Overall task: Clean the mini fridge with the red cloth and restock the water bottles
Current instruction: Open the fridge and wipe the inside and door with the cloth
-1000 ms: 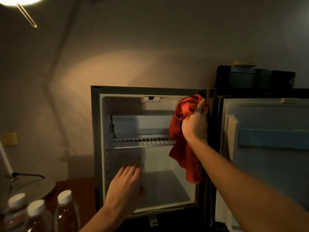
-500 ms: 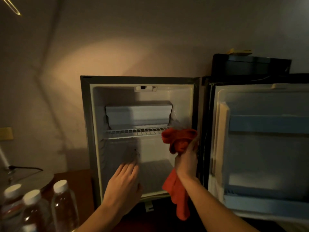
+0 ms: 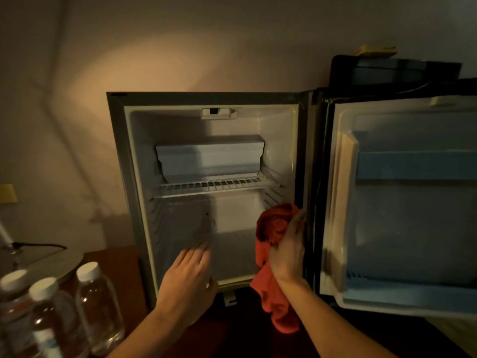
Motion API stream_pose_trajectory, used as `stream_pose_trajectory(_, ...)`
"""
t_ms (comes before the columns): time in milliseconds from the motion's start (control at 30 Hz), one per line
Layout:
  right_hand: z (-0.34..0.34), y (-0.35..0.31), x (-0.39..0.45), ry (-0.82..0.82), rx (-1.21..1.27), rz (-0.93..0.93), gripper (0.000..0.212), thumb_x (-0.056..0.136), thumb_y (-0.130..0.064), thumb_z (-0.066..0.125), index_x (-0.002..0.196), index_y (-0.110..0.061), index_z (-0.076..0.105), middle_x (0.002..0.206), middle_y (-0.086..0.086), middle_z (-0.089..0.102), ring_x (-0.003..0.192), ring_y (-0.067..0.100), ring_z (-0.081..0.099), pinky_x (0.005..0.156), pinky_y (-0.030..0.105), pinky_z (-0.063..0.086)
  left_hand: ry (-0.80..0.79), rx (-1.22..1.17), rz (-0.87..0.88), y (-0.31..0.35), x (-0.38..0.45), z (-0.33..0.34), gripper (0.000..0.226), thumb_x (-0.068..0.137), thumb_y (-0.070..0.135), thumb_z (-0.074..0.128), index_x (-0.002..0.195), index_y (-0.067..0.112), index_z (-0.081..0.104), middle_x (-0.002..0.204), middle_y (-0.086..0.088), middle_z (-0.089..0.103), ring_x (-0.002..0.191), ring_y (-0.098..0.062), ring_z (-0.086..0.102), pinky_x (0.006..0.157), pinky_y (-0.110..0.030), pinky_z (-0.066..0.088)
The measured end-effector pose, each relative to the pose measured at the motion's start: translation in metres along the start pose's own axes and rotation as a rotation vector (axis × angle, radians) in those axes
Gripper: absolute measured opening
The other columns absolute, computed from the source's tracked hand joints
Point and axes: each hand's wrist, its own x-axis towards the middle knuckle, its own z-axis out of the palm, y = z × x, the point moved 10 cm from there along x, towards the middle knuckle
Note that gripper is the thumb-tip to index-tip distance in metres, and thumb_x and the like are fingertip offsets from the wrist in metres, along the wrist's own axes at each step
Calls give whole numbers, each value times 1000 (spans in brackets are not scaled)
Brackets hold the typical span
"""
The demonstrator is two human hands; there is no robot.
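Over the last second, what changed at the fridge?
The right hand, gripping the red cloth throughout, slid it down the right front edge of the mini fridge from near the top corner to below the wire shelf. The left hand stayed open by the lower opening, holding nothing. The fridge door stayed open, the water bottles stayed outside at lower left.

Red cloth (image 3: 277, 223), white mini fridge (image 3: 144, 177) interior with dark grey frame, white wire shelf (image 3: 219, 186), pale blue rail (image 3: 415, 165) on the open door, clear water bottles (image 3: 99, 308) with white caps, near left, reddish-brown floor (image 3: 116, 264).
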Motion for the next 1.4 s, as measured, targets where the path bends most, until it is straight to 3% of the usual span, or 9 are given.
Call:
stream_pose_trajectory(233,14,23,-10,-73,-41,39,100,88,2,56,150,-20,-20,162,11,-4,114,35,59,88,36,51,39,5,10,5,-2,7,65,60,40,81,116,10,67,118,-5,69,110,-20,66,101,-37,46)
stream_pose_trajectory(433,33,60,-36,-147,-53,177,98,86,4,54,152,-13,-18,154,18,26,120,34,55,94,33,46,21,0,-2,6,-8,13,63,65,39,77,118,8,67,120,-7,68,111,-22,65,100,-37,47)
stream_pose_trajectory(567,36,76,-46,-233,-40,286,78,89,7,46,153,-4,2,115,6,50,97,27,63,63,11,48,1,2,-9,3,-12,19,62,65,37,74,119,7,66,122,-8,66,115,-23,62,104,-36,45)
stream_pose_trajectory(667,39,81,-45,-268,-90,337,52,92,0,45,141,-1,30,125,19,57,113,34,58,91,33,45,1,-6,-22,4,-11,21,65,64,37,75,120,7,65,123,-9,66,116,-24,61,107,-33,41)
stream_pose_trajectory(867,48,90,-42,-353,-121,362,45,90,-8,49,133,-1,41,123,17,61,113,32,60,93,33,46,23,-9,10,20,-4,16,66,60,38,80,117,7,67,120,-9,67,115,-23,63,104,-34,44)
stream_pose_trajectory(1000,47,81,-47,-408,-203,323,78,94,-28,53,149,3,8,136,19,52,119,33,57,95,35,45,24,-20,3,22,-5,15,65,61,39,79,118,9,67,122,-6,67,116,-21,62,105,-31,42)
stream_pose_trajectory(1100,45,71,-53,-437,-436,226,97,93,-35,53,148,4,-17,151,29,27,127,37,50,97,37,45,11,-24,-2,19,-8,20,63,64,37,75,120,9,66,124,-8,66,119,-22,61,104,-35,44)
stream_pose_trajectory(1200,43,62,-57,-448,-548,174,92,92,-33,51,151,0,-11,153,29,15,133,41,37,103,42,40,-7,-30,-11,14,-13,25,64,65,36,73,121,8,64,125,-8,65,120,-23,59,107,-34,41)
stream_pose_trajectory(1400,44,71,-55,-356,-371,242,86,91,-20,54,150,6,-3,142,22,39,122,36,51,99,38,42,-27,-31,-15,5,-21,22,57,69,34,71,119,9,64,123,-7,65,118,-23,59,106,-35,43)
